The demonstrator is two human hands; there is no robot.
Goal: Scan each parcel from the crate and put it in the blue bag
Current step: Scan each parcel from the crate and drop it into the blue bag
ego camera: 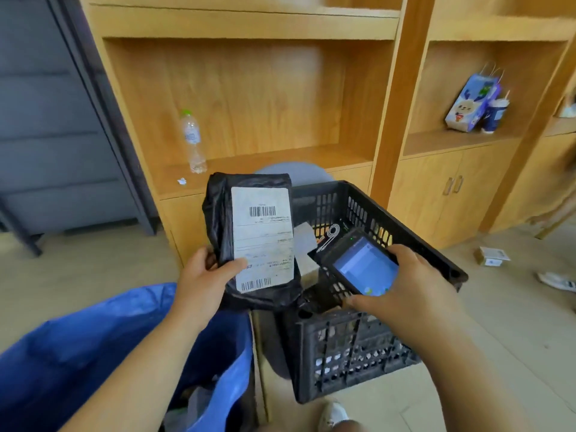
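My left hand (204, 275) grips a black plastic parcel (218, 219) by its lower edge, thumb on its white barcode label, which faces me. My right hand (411, 285) holds a black handheld scanner (358, 263) with a lit blue screen, just right of the parcel and pointing toward it. Both are raised over the black slatted crate (358, 347), where a grey parcel (304, 241) shows behind the scanner. The open blue bag (93, 338) lies at lower left, under my left forearm, with something grey inside.
Wooden shelving stands behind, holding a water bottle (193, 141) and a printed gift bag (472, 104) beside a cup. A small box (492, 256) lies on the floor at right, near another person's shoe (558, 280). My own shoe (335, 414) is below the crate.
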